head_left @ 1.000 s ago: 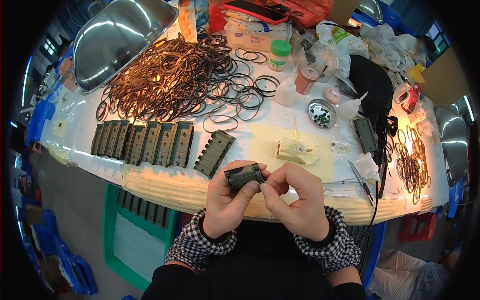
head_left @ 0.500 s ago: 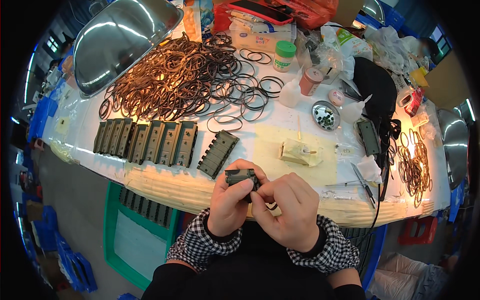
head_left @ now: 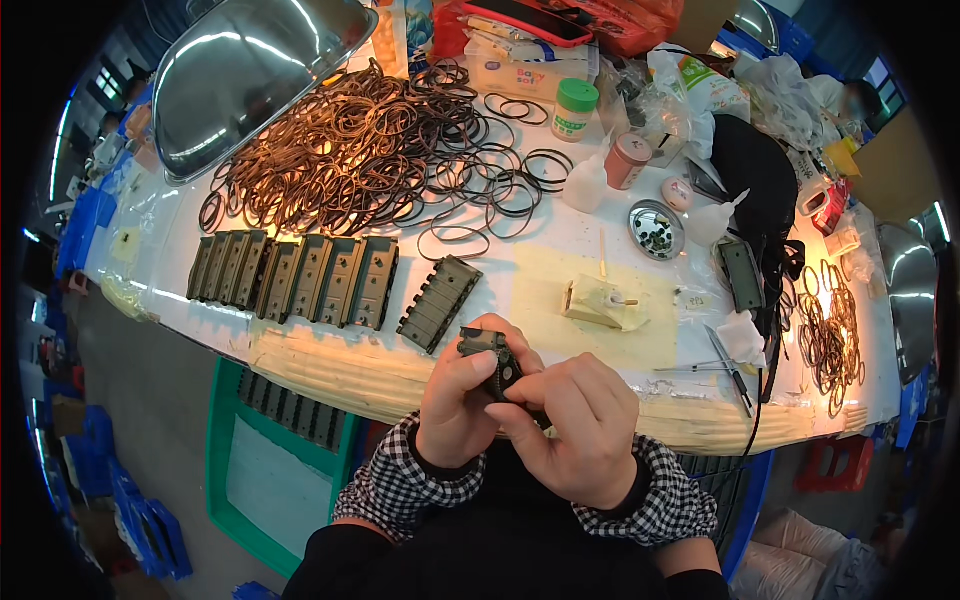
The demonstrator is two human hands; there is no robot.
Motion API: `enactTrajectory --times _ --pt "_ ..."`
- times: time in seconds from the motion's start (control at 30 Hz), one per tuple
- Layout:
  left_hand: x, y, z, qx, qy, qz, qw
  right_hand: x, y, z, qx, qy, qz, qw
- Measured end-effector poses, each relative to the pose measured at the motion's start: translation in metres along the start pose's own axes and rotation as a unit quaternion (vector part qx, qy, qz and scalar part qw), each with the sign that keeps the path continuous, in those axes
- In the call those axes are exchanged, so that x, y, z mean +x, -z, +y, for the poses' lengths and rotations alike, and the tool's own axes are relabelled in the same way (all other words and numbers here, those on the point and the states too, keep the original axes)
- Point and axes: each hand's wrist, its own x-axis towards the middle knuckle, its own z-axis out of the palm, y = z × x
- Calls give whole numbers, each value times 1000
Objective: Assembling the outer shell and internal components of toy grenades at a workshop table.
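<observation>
Over the table's front edge, my left hand (head_left: 455,405) grips a small olive-green part (head_left: 482,342) between thumb and fingers. On the part's right side a dark, round, toothed-looking piece (head_left: 505,374) shows. My right hand (head_left: 585,425) is closed in a pinch at the lower right of that piece, its fingertips against a dark edge or strip; their fingers hide what exactly is pinched. A single ribbed olive-green part (head_left: 438,305) lies on the table just beyond my left hand. Further left stands a row of similar hollow parts (head_left: 320,280), side by side.
A tangled heap of dark rubber loops (head_left: 340,150) fills the back left under a metal lamp shade (head_left: 240,90). On the right are a paper-wrapped block (head_left: 597,303), a round dish of small dark pieces (head_left: 656,230), tweezers and a pen (head_left: 735,375). A green tray (head_left: 222,470) sits below the table.
The held part has turned in my left hand, so its dark round side now shows more. My right fingertips have shifted slightly left and down along it.
</observation>
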Motion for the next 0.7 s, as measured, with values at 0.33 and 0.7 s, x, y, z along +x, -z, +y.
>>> enactTrajectory --times 0.33,0.7 --pt "5 1 -2 27 -33 1 999 -2 0 12 -6 8 58 998" --pt "3 3 -3 25 -11 3 1000 -1 6 7 -16 -17 9 1000"
